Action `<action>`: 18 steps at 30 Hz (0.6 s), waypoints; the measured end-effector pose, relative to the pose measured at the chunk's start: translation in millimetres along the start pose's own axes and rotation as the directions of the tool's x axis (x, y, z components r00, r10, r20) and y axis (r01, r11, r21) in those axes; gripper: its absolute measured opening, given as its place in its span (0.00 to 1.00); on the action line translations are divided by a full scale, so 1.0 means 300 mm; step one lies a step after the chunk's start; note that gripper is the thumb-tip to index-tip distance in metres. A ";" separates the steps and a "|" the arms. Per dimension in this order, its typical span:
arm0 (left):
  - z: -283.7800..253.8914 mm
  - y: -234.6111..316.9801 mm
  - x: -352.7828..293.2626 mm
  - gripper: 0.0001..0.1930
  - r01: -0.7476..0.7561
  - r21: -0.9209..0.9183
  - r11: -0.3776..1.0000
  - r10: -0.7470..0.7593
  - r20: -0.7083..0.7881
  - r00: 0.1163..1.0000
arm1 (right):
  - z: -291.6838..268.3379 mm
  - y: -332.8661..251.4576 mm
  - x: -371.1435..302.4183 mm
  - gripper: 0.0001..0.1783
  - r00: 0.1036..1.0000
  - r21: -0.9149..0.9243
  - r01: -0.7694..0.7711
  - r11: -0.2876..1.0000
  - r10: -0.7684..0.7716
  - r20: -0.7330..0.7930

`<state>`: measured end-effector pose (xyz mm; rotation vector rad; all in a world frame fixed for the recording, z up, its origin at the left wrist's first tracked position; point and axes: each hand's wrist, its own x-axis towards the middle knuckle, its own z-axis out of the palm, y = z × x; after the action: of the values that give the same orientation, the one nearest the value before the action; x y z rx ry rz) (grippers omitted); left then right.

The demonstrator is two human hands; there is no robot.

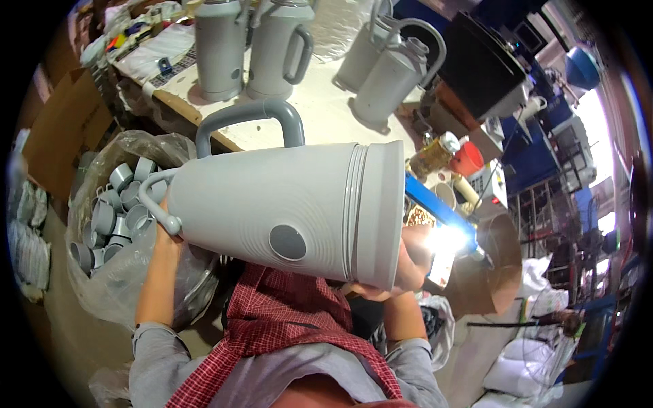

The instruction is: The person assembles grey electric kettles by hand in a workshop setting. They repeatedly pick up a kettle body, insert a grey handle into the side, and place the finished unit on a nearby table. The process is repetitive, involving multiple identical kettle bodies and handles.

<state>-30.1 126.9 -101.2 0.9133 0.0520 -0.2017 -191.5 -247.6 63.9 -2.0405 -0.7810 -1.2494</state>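
Note:
A large grey insulated jug lies sideways in front of me, held up in both hands, its darker grey handle uppermost and its wide base to the right. A dark grey oval marks its side. My left hand is at the narrow neck end, beside a thin light-grey bail handle; its fingers are mostly hidden behind the jug. At the base end, my right hand is wrapped round the rim. Whatever is inside the jug is hidden.
Several similar grey jugs stand or lean on the white table ahead. A clear plastic bag of grey cups is at left. Right are a blue bar with a glaring lamp, a red cup and a cardboard box.

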 end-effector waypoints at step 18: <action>0.304 0.931 0.432 0.18 -0.697 0.706 -0.125 0.782 0.502 0.369 | 0.153 1.218 0.537 0.30 0.915 -0.308 -0.372 0.876 0.288 -0.283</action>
<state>147.9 200.9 155.7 1.8860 -0.6023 1.1058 167.3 -419.0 122.6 -2.1384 -0.0832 -1.4639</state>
